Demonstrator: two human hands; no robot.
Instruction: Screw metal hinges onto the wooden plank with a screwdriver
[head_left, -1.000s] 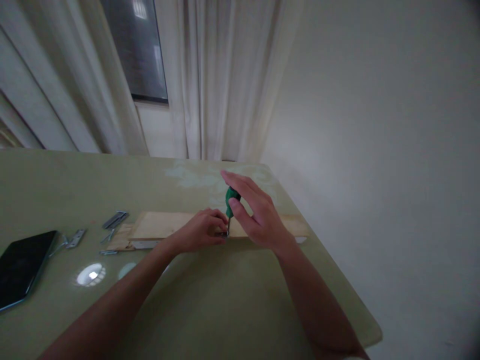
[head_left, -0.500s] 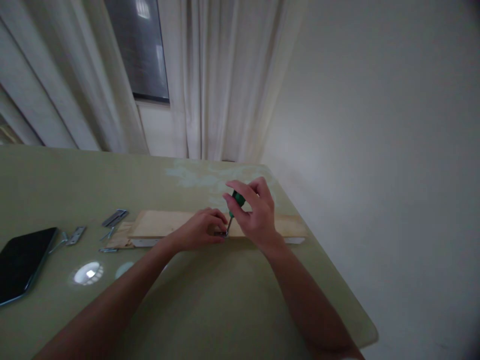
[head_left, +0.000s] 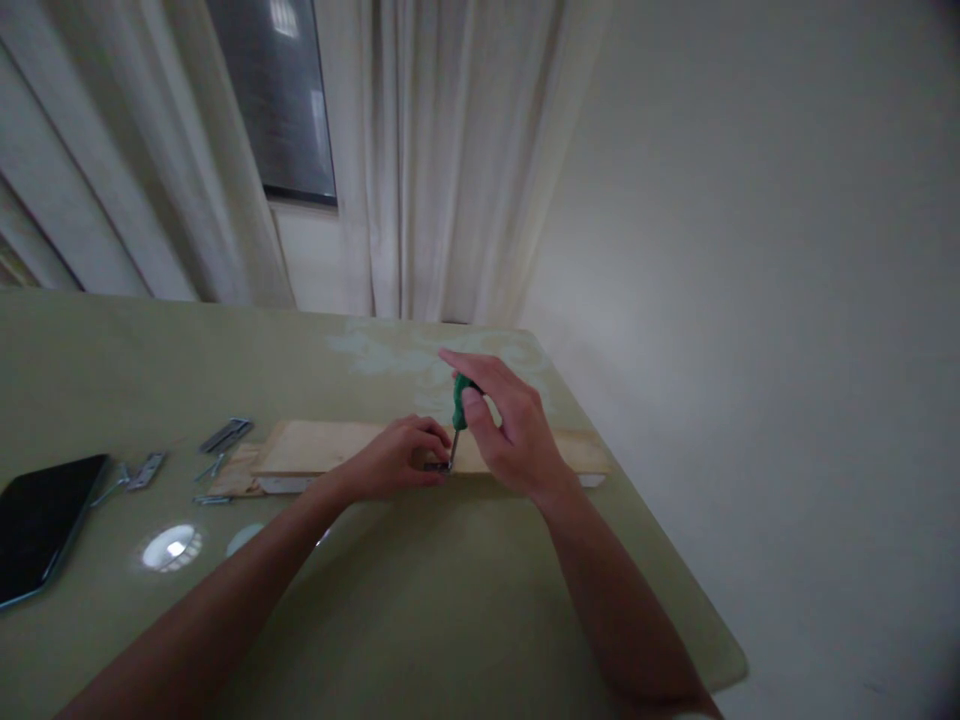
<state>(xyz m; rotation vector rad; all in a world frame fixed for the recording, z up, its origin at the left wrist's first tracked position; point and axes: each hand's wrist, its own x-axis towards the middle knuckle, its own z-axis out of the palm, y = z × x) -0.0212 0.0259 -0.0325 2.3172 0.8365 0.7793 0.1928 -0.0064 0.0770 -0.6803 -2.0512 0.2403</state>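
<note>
while the left hand (head_left: 397,462) pins a bracket (head_left: 435,466), the right hand (head_left: 510,430) grips the screwdriver (head_left: 459,412).

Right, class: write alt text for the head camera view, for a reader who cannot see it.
A right hand holds a green-handled screwdriver upright, its tip at a small metal piece on a wooden board, beside the left hand. Loose metal brackets and a dark tablet lie further left on the green table.

The desk (head_left: 420,600) at lower centre is showing a smooth, slightly glossy olive top. The board (head_left: 322,448) is looking like pale, matt bare wood. The screwdriver (head_left: 459,398) is showing a green plastic handle and thin metal shaft. At left, brackets (head_left: 225,434) are gleaming as dull metal beside a glossy black tablet (head_left: 37,525). Behind, curtains (head_left: 442,150) are hanging as soft matt cloth.
</note>
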